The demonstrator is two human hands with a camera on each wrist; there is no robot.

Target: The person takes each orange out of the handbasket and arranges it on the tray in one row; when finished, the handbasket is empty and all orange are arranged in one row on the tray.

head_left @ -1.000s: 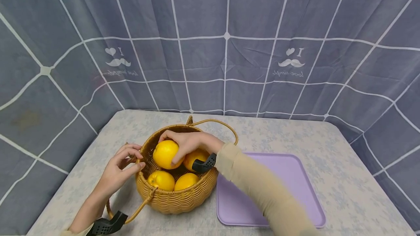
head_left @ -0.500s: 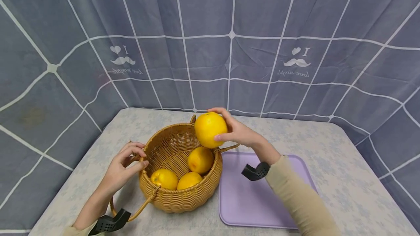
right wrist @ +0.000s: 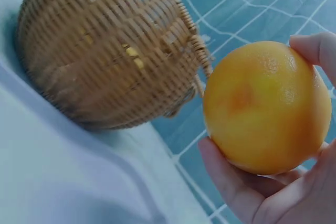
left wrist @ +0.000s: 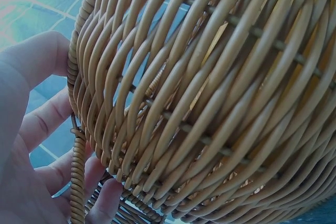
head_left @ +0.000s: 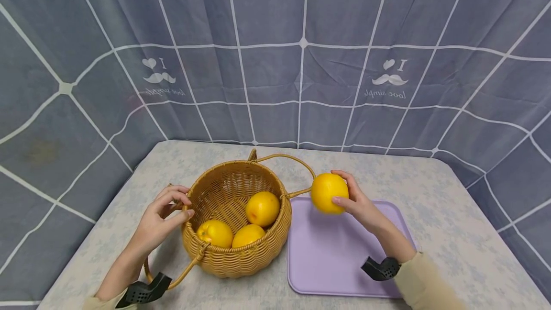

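My right hand [head_left: 359, 202] holds a yellow-orange orange [head_left: 329, 193] in the air above the back of the purple tray [head_left: 340, 257]. The right wrist view shows the orange [right wrist: 265, 106] between thumb and fingers. To the left stands the brown wicker basket [head_left: 236, 262], with 3 more fruits inside: one orange [head_left: 262, 208] at the right, another orange [head_left: 215, 233] at the front left and a third orange [head_left: 248, 236] at the front. My left hand [head_left: 161, 219] grips the basket's left rim; in the left wrist view its fingers lie against the woven wall [left wrist: 173, 93].
Two looped handles hang outward from the basket: the right handle [head_left: 297, 158] reaches over the table behind the tray, the left handle [head_left: 182, 276] lies near my left wrist. A pale patterned cloth [head_left: 456, 233] covers the table. Behind it hangs a grey-blue curtain [head_left: 336, 71].
My right hand has lifted one orange out of the basket and carried it right, past the rim, then lower over the tray. The left hand stays on the rim.
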